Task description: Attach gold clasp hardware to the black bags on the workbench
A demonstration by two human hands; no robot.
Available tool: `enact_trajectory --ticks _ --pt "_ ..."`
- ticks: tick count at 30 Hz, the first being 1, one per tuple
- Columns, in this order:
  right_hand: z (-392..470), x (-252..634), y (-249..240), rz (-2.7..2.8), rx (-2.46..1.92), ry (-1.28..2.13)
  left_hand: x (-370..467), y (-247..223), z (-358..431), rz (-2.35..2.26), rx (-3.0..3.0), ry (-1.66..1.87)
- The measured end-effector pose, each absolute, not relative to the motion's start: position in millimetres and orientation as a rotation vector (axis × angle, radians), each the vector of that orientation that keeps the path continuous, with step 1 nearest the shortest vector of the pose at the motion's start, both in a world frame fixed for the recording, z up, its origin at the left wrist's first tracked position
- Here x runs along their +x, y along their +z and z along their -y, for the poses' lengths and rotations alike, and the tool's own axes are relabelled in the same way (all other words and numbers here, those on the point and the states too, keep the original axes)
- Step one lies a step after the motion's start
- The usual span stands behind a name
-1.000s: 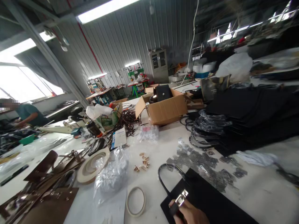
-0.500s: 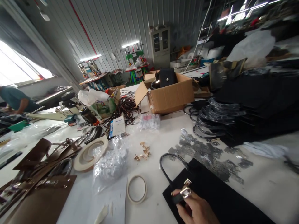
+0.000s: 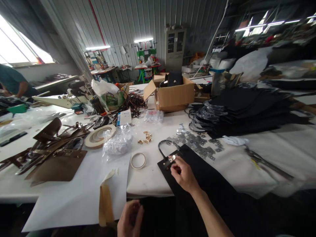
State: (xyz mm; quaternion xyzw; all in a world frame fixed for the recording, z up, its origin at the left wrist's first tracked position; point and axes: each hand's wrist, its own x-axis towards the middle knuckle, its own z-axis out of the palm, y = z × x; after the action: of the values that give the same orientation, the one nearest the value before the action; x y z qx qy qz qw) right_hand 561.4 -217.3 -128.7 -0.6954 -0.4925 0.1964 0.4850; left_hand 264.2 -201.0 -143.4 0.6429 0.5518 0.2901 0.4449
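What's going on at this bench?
The right hand has its fingers at a metal clasp near the handled end of a black panel, which lies over the table edge. The left hand is half curled below the table edge, off the panel; whether it holds anything is unclear. Gold fittings, loose metal plates and a tape roll lie nearby, with stacked black pieces beyond.

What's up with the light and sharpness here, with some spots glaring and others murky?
In the head view, the window is washed out to white, the clear plastic bag glints, the black bag panel under the right hand swallows detail, and the far-right background looks dark and smeared; stretched edges suggest a wide lens.
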Motion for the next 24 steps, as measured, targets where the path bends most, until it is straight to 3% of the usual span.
enact_trajectory --ticks 4,6,13,18,24 --pt "245 601 -134 0.972 -1.939 -0.089 344 -125 169 -1.082 1.648 0.703" --pt "261 625 -142 0.913 -2.169 -0.189 378 -118 156 -1.116 1.719 0.611" --pt "291 646 -145 0.772 -2.263 0.133 419 -130 143 -1.247 1.812 0.589" --pt "300 610 -134 0.587 -2.16 0.309 404 -130 132 -1.221 1.774 0.809" --pt "313 546 -150 0.501 -2.105 0.304 386 -129 122 -1.213 1.986 0.807"
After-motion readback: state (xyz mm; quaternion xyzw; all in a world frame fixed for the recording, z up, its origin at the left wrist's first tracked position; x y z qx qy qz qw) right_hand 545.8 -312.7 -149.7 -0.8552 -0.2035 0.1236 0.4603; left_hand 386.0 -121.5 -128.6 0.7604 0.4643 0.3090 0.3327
